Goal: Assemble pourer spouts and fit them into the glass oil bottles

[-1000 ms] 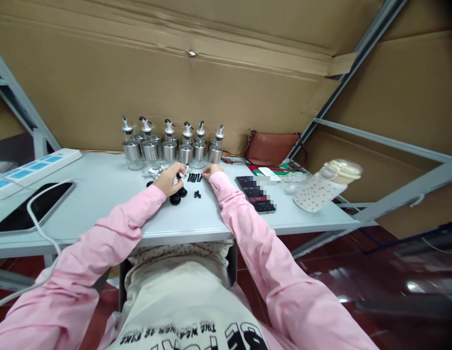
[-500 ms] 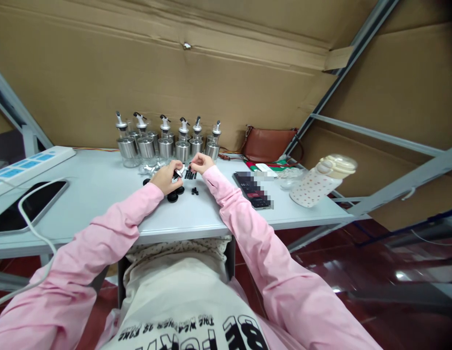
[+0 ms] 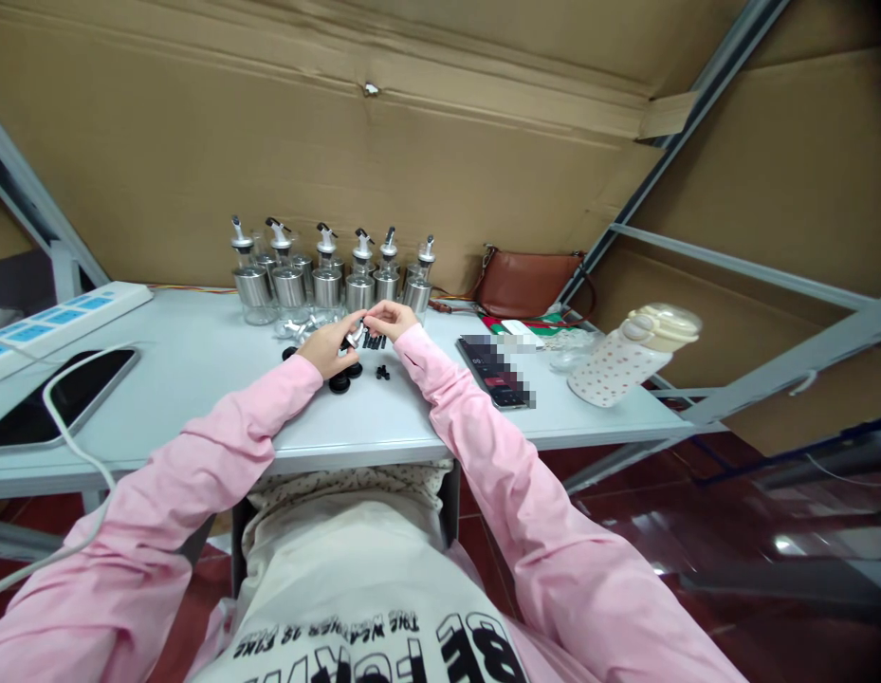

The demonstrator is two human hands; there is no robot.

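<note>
Above the desk (image 3: 198, 379), the left hand (image 3: 330, 346) grips a silver pourer (image 3: 355, 334) — the right hand (image 3: 392, 320) pinches closed just beside it, before a row of bottles (image 3: 327, 287).

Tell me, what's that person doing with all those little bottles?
A person in pink sleeves sits at a white table. The left hand has a small silvery spout in its grip, just above the table. The right hand has its fingertips right at it; what they pinch is too small to tell. Beside the hands lie black caps and tiny black pieces. A row of shiny bottles with spouts stands behind.
</note>
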